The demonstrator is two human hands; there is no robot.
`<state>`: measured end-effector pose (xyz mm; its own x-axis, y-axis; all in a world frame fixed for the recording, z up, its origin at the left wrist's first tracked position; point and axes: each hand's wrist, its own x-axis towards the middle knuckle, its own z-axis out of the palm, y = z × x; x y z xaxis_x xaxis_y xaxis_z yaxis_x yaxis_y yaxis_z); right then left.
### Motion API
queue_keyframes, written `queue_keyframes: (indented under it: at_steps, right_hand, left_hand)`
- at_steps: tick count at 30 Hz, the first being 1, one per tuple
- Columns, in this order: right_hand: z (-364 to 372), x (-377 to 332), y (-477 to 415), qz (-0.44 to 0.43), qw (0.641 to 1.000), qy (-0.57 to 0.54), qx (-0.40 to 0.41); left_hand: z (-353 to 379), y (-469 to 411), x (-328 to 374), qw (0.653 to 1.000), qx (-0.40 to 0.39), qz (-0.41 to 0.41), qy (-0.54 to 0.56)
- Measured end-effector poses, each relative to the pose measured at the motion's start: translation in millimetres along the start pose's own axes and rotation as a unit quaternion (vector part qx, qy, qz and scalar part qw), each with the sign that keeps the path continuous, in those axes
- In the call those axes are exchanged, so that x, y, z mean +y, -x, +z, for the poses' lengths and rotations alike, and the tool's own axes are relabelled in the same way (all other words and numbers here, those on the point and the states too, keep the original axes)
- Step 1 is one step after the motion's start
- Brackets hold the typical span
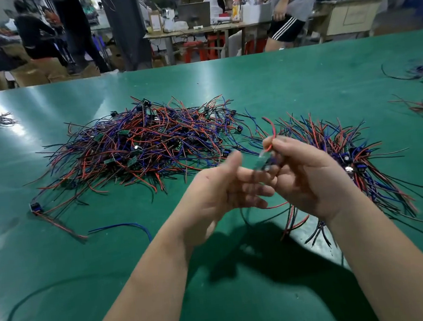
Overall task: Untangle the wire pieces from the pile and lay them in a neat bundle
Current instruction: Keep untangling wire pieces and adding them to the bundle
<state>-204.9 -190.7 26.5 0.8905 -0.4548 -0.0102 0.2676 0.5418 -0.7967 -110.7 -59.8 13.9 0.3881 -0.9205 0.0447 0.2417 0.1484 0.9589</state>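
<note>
Wire piece (263, 159): blurred, held above the bench (300, 77) btwn both hands; one red lead stuck up, the rest hung down twd the person.
Right hand (305, 178): grip clamped on the piece, thumb & fingers pinching it.
Left hand (223, 189): grip apart, fingers relaxed, just beside the piece.
Pile (141, 145): on bench, left of & beyond the hands.
Bundle (356, 154): on bench, just right of the right hand, wires running roughly far-to-near.
Key relation: bundle lay nearest the right hand; piece prob. needs aligning w/ that axis.
</note>
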Motion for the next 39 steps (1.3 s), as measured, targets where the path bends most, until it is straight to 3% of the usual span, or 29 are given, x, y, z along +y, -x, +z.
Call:
queue_keyframes:
  at_steps: [5, 10, 12, 16, 20, 23, 30, 39]
  right_hand:
    - [-0.2, 3.6, -4.9, 0.001, 0.995, 0.095, 0.037]
    - [-0.2, 3.3, -4.6, -0.015, 0.991, 0.111, 0.07]
    - [1.4, 5.8, -4.1, -0.022, 0.991, 0.111, 0.067]
    - [-1.0, 8.1, -5.4, -0.046, 0.99, 0.119, 0.062]
    - [-2.6, 10.5, -5.5, -0.058, 0.981, 0.178, 0.057]
    - [-6.5, 8.4, -8.1, -0.072, 0.976, 0.18, 0.101]
    - [-34.5, -24.0, -11.3, -0.13, 0.957, 0.044, 0.256]
    - [-43.1, -30.4, -12.5, -0.129, 0.946, 0.023, 0.297]
  left_hand:
    - [7.3, 0.9, -7.9, 0.994, 0.107, -0.008, -0.006]
    - [7.2, -1.2, -10.0, 0.967, 0.209, 0.114, -0.091]
    - [7.9, -0.3, -8.8, 0.97, 0.203, 0.108, -0.082]
    - [11.1, -1.1, -5.3, 0.988, 0.155, 0.002, 0.016]
    - [12.5, -1.3, -7.7, 0.988, 0.154, -0.015, 0.017]
    - [10.8, -1.7, -9.6, 0.988, 0.15, -0.02, -0.008]
    - [13.2, 1.3, -11.8, 0.995, 0.071, -0.05, -0.056]
    - [4.4, 1.9, -11.2, 0.99, 0.05, -0.109, -0.068]
